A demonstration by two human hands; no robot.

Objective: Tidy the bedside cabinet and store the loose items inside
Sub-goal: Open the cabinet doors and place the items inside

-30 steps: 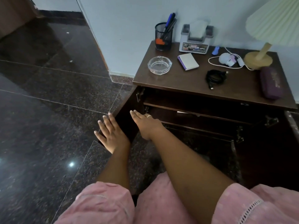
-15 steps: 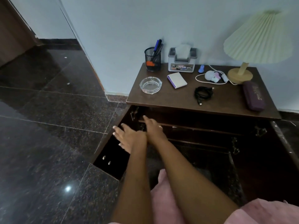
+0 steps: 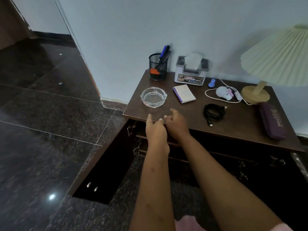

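The dark wooden bedside cabinet (image 3: 236,124) stands against the wall with both doors swung open; the left door (image 3: 106,170) reaches out over the floor. On top lie a glass ashtray (image 3: 153,97), a small purple-edged notepad (image 3: 184,93), a coiled black cable (image 3: 214,112), a white gadget with a white cord (image 3: 223,93), a small blue piece (image 3: 212,83) and a purple case (image 3: 273,121). My left hand (image 3: 155,129) and my right hand (image 3: 176,124) hover side by side at the top's front edge, just short of the ashtray, both empty with loosely curled fingers.
A mesh pen cup (image 3: 158,66) and a tissue box (image 3: 191,70) stand at the back by the wall. A lamp with a pleated shade (image 3: 280,59) occupies the back right corner. Polished dark stone floor (image 3: 41,147) lies to the left.
Both hands have risen from the open left door and the cabinet's inside up to the front edge of the top, near the ashtray. The view has tilted upward.
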